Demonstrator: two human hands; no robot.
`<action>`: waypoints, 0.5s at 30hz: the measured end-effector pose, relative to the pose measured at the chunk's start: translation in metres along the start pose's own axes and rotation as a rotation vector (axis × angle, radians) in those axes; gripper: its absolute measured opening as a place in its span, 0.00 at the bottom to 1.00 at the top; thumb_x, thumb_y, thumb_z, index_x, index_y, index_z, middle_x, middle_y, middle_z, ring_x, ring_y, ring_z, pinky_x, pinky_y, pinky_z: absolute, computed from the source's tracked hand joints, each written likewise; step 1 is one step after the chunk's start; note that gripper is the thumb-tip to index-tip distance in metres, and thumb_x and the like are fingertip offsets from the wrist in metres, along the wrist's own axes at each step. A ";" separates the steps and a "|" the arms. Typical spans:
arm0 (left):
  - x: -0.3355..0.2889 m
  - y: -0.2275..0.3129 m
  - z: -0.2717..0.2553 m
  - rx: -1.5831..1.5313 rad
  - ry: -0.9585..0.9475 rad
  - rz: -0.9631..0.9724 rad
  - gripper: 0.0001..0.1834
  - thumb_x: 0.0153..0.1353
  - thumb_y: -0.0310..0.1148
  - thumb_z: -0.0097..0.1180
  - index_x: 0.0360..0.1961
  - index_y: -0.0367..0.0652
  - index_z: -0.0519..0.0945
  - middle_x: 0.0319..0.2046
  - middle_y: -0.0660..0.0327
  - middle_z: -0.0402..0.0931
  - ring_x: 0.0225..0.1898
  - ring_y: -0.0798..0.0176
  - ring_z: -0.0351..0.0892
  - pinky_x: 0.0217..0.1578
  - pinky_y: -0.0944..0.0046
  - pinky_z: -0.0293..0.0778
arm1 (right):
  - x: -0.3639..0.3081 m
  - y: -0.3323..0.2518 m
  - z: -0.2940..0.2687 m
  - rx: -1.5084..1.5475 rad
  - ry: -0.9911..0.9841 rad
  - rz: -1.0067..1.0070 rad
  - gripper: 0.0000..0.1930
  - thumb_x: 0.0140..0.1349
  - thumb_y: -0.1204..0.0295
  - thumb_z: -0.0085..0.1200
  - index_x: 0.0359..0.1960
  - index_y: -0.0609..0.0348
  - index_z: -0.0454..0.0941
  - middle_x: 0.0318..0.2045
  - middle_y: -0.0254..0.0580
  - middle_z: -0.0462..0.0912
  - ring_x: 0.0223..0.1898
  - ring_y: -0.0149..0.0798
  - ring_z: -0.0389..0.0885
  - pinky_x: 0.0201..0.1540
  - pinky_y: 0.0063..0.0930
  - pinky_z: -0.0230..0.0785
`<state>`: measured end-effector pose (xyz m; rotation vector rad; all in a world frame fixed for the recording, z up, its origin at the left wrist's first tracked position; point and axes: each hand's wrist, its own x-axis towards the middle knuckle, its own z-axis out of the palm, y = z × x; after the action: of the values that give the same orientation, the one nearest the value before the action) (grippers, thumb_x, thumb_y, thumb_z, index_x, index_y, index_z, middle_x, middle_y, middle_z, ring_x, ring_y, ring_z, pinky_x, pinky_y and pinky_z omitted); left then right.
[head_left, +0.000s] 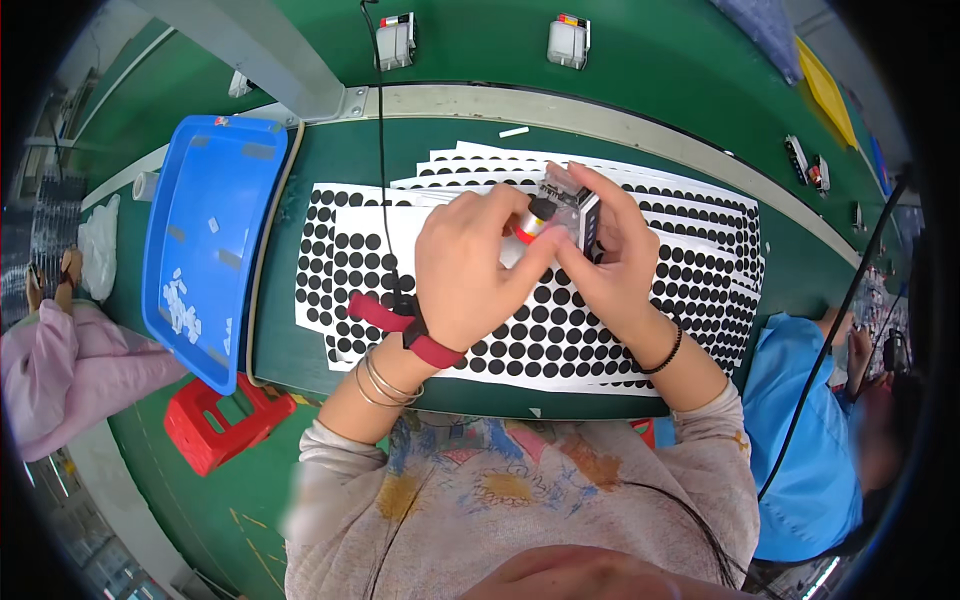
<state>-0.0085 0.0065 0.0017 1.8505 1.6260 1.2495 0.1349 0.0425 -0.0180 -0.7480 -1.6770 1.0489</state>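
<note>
Above the sheets of black dots, both of my hands are closed around a small clear plastic case (pixel 566 207) with dark print. At its left end is a short black, white and red cylinder (pixel 534 219), and I cannot tell whether it is joined to the case. My left hand (pixel 468 262) pinches this cylinder between thumb and fingers. The case's right side, with a dark edge, is gripped by my right hand (pixel 618 248). Under both hands lie overlapping white sheets (pixel 540 335) covered in rows of round black stickers.
A blue tray (pixel 262 150) with small white pieces (pixel 181 308) stands at the left. Across the far green surface are similar clear cases (pixel 568 45). A black cable (pixel 381 150) hangs before me. A red stool (pixel 215 425) is lower left; people sit on both sides.
</note>
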 end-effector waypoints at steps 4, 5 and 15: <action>0.002 0.000 -0.008 -0.005 0.073 0.063 0.09 0.50 0.32 0.58 0.28 0.40 0.73 0.19 0.59 0.73 0.20 0.60 0.72 0.23 0.65 0.67 | 0.007 -0.007 -0.005 0.476 -0.168 0.350 0.28 0.53 0.83 0.50 0.57 0.61 0.59 0.50 0.46 0.70 0.47 0.32 0.71 0.48 0.24 0.65; 0.002 -0.002 -0.005 -0.083 0.126 0.053 0.07 0.52 0.31 0.56 0.27 0.39 0.73 0.19 0.59 0.73 0.19 0.61 0.73 0.20 0.68 0.66 | 0.007 -0.009 -0.004 0.549 -0.174 0.404 0.29 0.52 0.85 0.48 0.58 0.60 0.56 0.50 0.45 0.69 0.50 0.32 0.69 0.52 0.26 0.61; -0.001 0.006 -0.005 0.112 -0.047 -0.024 0.15 0.48 0.42 0.61 0.22 0.43 0.71 0.11 0.64 0.69 0.11 0.65 0.68 0.13 0.68 0.62 | -0.003 -0.002 0.006 0.370 -0.039 0.194 0.26 0.53 0.86 0.48 0.56 0.63 0.58 0.44 0.44 0.73 0.42 0.28 0.73 0.44 0.21 0.66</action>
<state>-0.0089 0.0022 0.0084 1.9050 1.7191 1.1170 0.1302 0.0376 -0.0178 -0.6561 -1.4044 1.4690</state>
